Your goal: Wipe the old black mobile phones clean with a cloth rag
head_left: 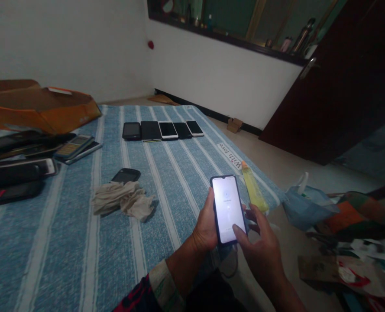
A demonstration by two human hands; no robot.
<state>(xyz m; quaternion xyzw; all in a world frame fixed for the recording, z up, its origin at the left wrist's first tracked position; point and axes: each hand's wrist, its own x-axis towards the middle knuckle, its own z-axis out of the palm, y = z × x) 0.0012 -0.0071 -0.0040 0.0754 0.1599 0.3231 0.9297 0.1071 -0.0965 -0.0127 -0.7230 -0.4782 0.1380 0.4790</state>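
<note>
A smartphone (228,208) with a lit, mostly white screen is held upright over the near right edge of the bed. My left hand (208,223) grips it from the left side, thumb along its edge. At its right, my right hand (260,242) has the thumb on the lower screen, with the other fingers curved near the phone's right edge. A cable hangs below the phone. Left of it, a crumpled beige cloth (122,199) lies against a small dark phone (126,175). Farther back, several phones (168,130) lie in a row.
At the left are piled phones (20,171) and an open orange bag (43,108). A yellow packet (254,188) lies by the bed's right edge. A blue bag (309,207) and clutter stand right, below a dark door (335,86).
</note>
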